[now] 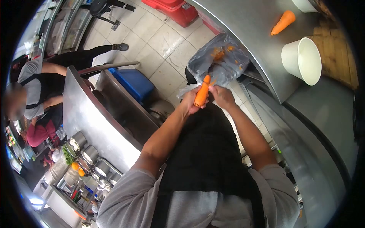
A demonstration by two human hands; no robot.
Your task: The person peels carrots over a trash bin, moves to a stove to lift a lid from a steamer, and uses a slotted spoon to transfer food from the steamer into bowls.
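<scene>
My left hand (pixel 191 102) is wrapped round a peeled-looking carrot (pixel 202 93), its narrow tip pointing away from me. Close beside the carrot, my right hand (pixel 223 96) is closed with the fingers curled; what it grips is hidden. A thin orange strip shows by its fingertips. Just beyond both hands hangs a translucent plastic bag (pixel 237 62) with orange peelings (pixel 218 55) in it. On the steel counter (pixel 258 26) to the right lie another carrot (pixel 283 22) and a white tub (pixel 301 62), its mouth facing up and toward me.
A red bin (pixel 173 11) stands on the tiled floor ahead, and a blue bin (pixel 131 83) to the left. Another person (pixel 43 81) is at the curved steel counter (pixel 85 110) on the left. Pots (pixel 91 154) and oranges (pixel 75 166) sit farther back.
</scene>
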